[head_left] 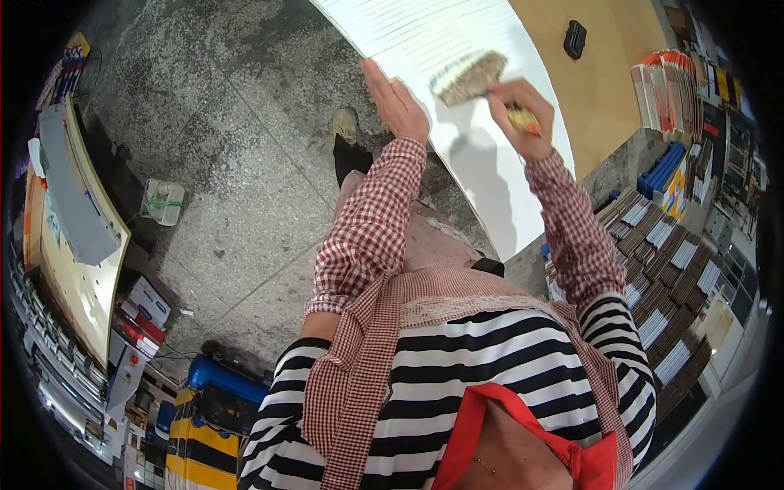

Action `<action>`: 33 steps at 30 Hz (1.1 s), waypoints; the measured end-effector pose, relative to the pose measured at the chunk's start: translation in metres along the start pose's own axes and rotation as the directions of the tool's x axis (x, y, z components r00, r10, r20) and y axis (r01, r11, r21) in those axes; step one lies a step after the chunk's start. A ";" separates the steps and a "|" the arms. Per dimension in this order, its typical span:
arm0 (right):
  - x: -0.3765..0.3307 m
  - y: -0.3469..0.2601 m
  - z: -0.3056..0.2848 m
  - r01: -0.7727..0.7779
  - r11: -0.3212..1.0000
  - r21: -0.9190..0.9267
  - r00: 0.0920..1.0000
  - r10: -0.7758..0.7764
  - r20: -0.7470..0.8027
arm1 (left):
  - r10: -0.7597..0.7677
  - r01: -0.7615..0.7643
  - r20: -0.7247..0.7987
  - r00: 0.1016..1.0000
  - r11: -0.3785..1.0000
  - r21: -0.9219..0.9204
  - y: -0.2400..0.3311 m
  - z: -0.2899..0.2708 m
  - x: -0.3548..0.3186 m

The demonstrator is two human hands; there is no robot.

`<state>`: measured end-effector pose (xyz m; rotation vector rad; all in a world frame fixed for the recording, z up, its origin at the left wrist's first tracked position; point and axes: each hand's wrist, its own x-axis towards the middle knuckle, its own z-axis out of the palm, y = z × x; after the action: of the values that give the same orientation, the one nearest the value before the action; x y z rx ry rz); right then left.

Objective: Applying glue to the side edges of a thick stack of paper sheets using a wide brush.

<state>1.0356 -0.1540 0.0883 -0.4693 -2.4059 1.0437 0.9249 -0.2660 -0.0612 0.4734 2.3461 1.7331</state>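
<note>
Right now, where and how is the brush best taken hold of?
Probably grip the brush by its yellow handle, from the near right, as the right hand does: its broad head points forward-left over the white sheets.

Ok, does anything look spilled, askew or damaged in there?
Nothing stands out by the left hand, right hand, brush or white paper. Only the grey floor looks odd: it has pale blotches, perhaps wear or old splashes.
</note>
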 end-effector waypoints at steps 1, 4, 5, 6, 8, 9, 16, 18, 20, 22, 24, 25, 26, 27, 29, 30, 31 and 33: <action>-0.016 -0.004 -0.009 -0.089 0.996 -0.028 0.995 0.090 0.040 | 0.002 -0.002 0.001 1.000 1.000 0.006 0.000 0.001 0.000; -0.045 -0.017 -0.027 -0.192 0.980 -0.058 0.979 0.195 0.054 | 0.009 -0.009 -0.005 1.000 1.000 -0.021 0.002 0.001 -0.002; -0.045 -0.018 -0.029 -0.176 0.982 -0.063 0.983 0.178 0.036 | 0.010 -0.010 -0.007 1.000 1.000 -0.016 0.003 0.000 -0.001; -0.041 -0.018 -0.028 -0.128 0.990 -0.051 0.992 0.129 0.002 | 0.008 -0.008 -0.004 1.000 1.000 -0.010 0.003 0.000 -0.001; -0.024 -0.011 -0.020 -0.109 0.994 -0.005 0.993 0.109 -0.048 | 0.013 -0.013 -0.006 1.000 1.000 -0.004 0.004 0.000 -0.001; -0.014 -0.005 -0.013 -0.060 0.998 0.009 0.995 0.061 -0.078 | 0.020 -0.020 -0.010 1.000 1.000 -0.003 0.003 0.000 -0.001; -0.057 -0.009 -0.022 -0.136 0.991 -0.019 0.991 0.136 -0.019 | 0.012 -0.012 -0.001 1.000 1.000 0.000 0.003 0.000 -0.002; -0.083 -0.022 -0.040 -0.228 0.973 -0.042 0.973 0.229 0.036 | 0.003 -0.003 0.000 1.000 1.000 0.009 0.004 0.000 -0.002; -0.087 -0.026 -0.050 -0.227 0.973 -0.031 0.973 0.227 0.028 | 0.003 -0.003 -0.009 1.000 1.000 0.010 0.005 0.000 0.001; -0.077 -0.024 -0.050 -0.146 0.989 0.018 0.988 0.146 -0.047 | -0.007 0.007 -0.002 1.000 1.000 0.015 0.006 0.000 0.001; -0.060 -0.015 -0.040 -0.202 0.979 0.017 0.977 0.202 -0.074 | 0.014 -0.015 0.003 1.000 0.998 0.060 0.005 0.000 0.000; -0.052 -0.009 -0.033 -0.186 0.981 0.048 0.977 0.190 -0.097 | 0.017 -0.018 0.004 1.000 0.998 0.067 0.005 0.000 -0.001; -0.049 -0.004 -0.028 -0.208 0.976 0.056 0.972 0.213 -0.095 | 0.022 -0.022 0.005 1.000 0.997 0.073 0.004 -0.001 -0.001; -0.052 -0.001 -0.024 -0.204 0.979 0.027 0.974 0.205 -0.097 | 0.015 -0.015 0.008 1.000 0.997 0.076 0.004 -0.001 -0.002; -0.072 0.000 -0.026 -0.185 0.982 0.038 0.977 0.188 -0.097 | 0.004 -0.005 0.010 1.000 0.998 0.069 0.004 -0.002 -0.001; -0.088 -0.001 -0.034 -0.149 0.988 0.045 0.982 0.154 -0.108 | -0.001 0.000 0.011 1.000 0.998 0.058 0.005 -0.001 0.000; -0.104 -0.003 -0.040 -0.208 0.976 0.066 0.972 0.214 -0.097 | -0.005 0.005 0.013 1.000 0.999 0.049 0.005 -0.002 0.001; -0.129 -0.005 -0.058 -0.257 0.960 0.116 0.959 0.268 -0.094 | -0.039 0.037 0.025 0.999 0.998 0.059 0.008 -0.002 0.003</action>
<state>1.1742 -0.1851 0.0902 -0.8051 -2.2231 1.2132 0.9228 -0.2652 -0.0531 0.4548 2.3768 1.6362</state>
